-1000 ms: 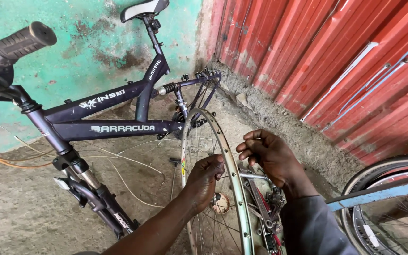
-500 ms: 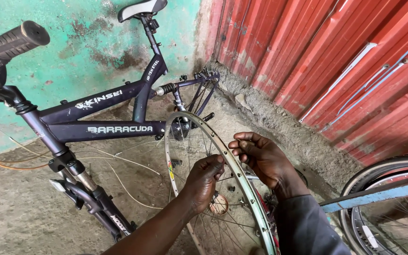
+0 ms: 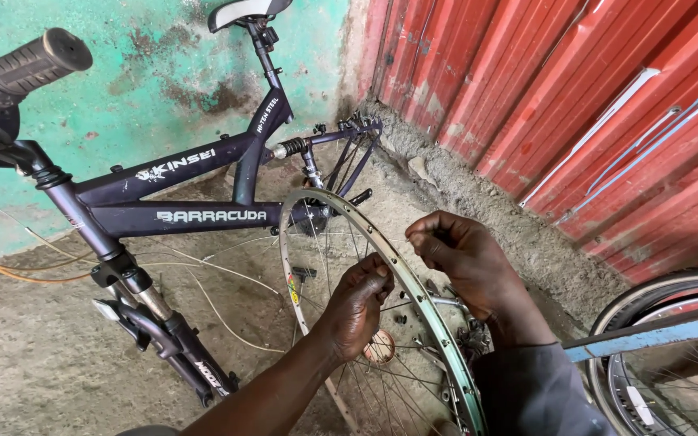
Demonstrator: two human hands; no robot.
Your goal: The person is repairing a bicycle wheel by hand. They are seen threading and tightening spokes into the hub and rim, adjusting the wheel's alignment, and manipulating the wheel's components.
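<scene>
The bare wheel rim (image 3: 381, 266) stands on edge between the two hands, its plane running from the near bottom of the view away toward the bicycle, the top of the hoop leaning a little to the left. The left hand (image 3: 359, 305) is closed in a fist on the left side of the rim, knuckles up, fingers curled in among the spokes (image 3: 341, 250) (what exactly they pinch I cannot tell). The right hand (image 3: 466, 262) sits just across the rim, fingers drawn together at the tips as if pinching something small near the rim's edge; it is too fine to make out. Below the left hand, the hub (image 3: 381, 349) shows through the spokes.

To the right of the right hand, another wheel with a tyre (image 3: 672, 355) leans in, a blue bar (image 3: 648, 335) crossing it. Beyond the hands lies a dark purple bicycle frame (image 3: 179, 202), saddle (image 3: 244, 11) up against the green wall (image 3: 139, 73), its handlebar grip (image 3: 38, 60) far to the left. Loose cables (image 3: 203, 282) trail over the concrete floor (image 3: 34, 355). A red corrugated wall (image 3: 575, 105) runs behind to the right.
</scene>
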